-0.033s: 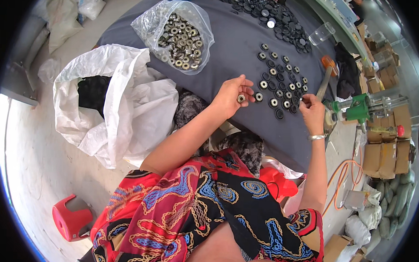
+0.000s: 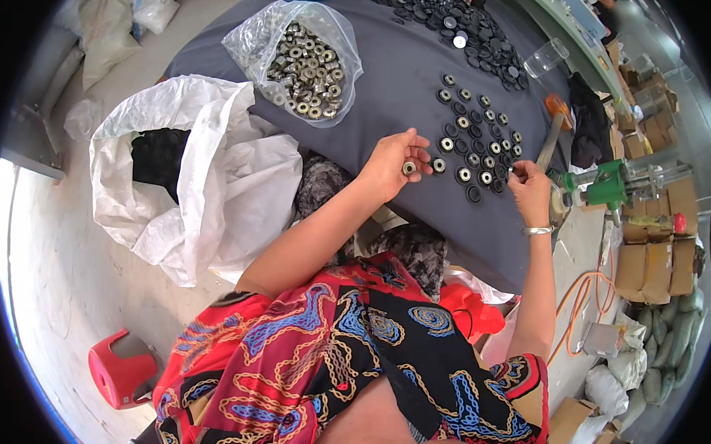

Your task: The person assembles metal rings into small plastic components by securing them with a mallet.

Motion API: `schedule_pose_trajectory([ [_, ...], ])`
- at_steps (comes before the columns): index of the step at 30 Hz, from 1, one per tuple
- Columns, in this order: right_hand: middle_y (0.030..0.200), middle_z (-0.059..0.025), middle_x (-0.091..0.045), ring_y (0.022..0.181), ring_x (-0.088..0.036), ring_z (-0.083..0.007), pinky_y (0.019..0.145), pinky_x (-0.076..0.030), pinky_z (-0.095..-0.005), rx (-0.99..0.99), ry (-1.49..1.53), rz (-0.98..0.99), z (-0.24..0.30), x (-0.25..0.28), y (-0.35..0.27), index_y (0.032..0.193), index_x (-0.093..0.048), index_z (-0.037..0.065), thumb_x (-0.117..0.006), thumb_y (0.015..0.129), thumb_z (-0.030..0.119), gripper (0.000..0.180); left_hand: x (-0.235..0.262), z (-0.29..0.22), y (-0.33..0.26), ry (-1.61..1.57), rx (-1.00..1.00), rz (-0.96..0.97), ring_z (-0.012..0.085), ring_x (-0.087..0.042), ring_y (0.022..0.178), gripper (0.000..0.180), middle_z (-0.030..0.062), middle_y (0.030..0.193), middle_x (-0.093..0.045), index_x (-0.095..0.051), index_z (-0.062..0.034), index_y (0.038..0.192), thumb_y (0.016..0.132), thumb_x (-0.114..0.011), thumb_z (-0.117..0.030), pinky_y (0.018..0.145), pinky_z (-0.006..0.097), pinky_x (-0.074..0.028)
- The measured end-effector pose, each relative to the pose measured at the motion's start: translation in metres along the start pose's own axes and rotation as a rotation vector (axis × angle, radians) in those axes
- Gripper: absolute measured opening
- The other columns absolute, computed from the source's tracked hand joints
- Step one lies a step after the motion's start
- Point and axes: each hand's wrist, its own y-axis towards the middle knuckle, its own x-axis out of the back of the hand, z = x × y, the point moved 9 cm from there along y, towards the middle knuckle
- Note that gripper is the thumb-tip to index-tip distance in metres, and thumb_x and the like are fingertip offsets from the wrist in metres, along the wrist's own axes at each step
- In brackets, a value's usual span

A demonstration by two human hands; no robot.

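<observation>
- Bare grey tabletop [image 2: 391, 90] lies open between the clear bag of metal rings [image 2: 302, 60] and the rows of black discs [image 2: 476, 140].
- A hammer [image 2: 550, 135] and a green tool [image 2: 607, 184] crowd the right edge.
- The white sack [image 2: 208, 170] blocks the left side.
- A heap of black discs [image 2: 456, 22] fills the far end.

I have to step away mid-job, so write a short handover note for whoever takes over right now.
Left hand: holds a small metal ring in its fingertips.
Right hand: pinching a small part, too small to identify.
Things: clear bag of metal rings on the grey table; rows of black rings between the hands; loose black pile at the far edge; hammer nearby.
Done: several rows laid.
Left: bag and pile remain.
</observation>
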Motion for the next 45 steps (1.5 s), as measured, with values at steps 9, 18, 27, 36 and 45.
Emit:
schedule_pose_trajectory([
  [9, 0.080, -0.0151, -0.064, 0.069, -0.063, -0.0268, 0.066, -0.050, -0.0350, -0.028, -0.174, 0.178, -0.028, -0.032, 0.014, 0.090, -0.066, -0.002, -0.069, 0.073, 0.008, 0.020, 0.002, -0.001, -0.001, 0.014, -0.013, 0.006, 0.0256, -0.062, 0.070, 0.032, 0.0099, 0.080, -0.060, -0.059, -0.0002, 0.100, 0.100, -0.044, -0.028, 0.053, 0.030, -0.041],
  [18, 0.083, -0.0191, -0.064, 0.075, -0.063, -0.0343, 0.070, -0.050, -0.0406, 0.044, -0.252, 0.198, -0.020, -0.038, 0.017, 0.086, -0.066, -0.003, -0.067, 0.072, 0.007, 0.017, 0.000, -0.003, -0.002, 0.010, -0.018, 0.030, 0.0253, -0.063, 0.071, 0.032, 0.0102, 0.082, -0.061, -0.058, 0.0001, 0.100, 0.100, -0.044, -0.028, 0.054, 0.030, -0.042],
  [27, 0.085, -0.0173, -0.062, 0.084, -0.061, -0.0351, 0.072, -0.048, -0.0434, 0.243, -0.507, 0.093, 0.037, -0.024, 0.003, 0.091, -0.066, 0.001, -0.066, 0.076, 0.007, 0.016, 0.002, 0.001, 0.004, -0.072, 0.007, 0.031, 0.0274, -0.064, 0.075, 0.035, 0.0090, 0.082, -0.061, -0.058, 0.0000, 0.101, 0.100, -0.042, -0.031, 0.058, 0.033, -0.044],
  [36, 0.090, -0.0098, -0.058, 0.087, -0.056, -0.0272, 0.075, -0.049, -0.0377, 0.692, -0.228, 0.200, 0.190, -0.095, -0.050, 0.095, -0.063, 0.002, -0.064, 0.078, 0.012, 0.020, -0.004, 0.009, -0.005, -0.184, 0.012, -0.017, 0.0179, -0.058, 0.090, 0.035, 0.0054, 0.090, -0.062, -0.062, -0.0019, 0.097, 0.099, -0.044, -0.032, 0.076, 0.034, -0.045],
  [45, 0.093, -0.0085, -0.059, 0.087, -0.055, -0.0274, 0.079, -0.046, -0.0394, 0.705, -0.262, 0.222, 0.198, -0.096, -0.061, 0.094, -0.063, 0.003, -0.064, 0.077, 0.010, 0.019, -0.009, 0.009, -0.016, -0.189, 0.029, -0.059, 0.0200, -0.059, 0.089, 0.033, 0.0075, 0.092, -0.063, -0.061, -0.0012, 0.099, 0.098, -0.046, -0.031, 0.083, 0.038, -0.048],
])
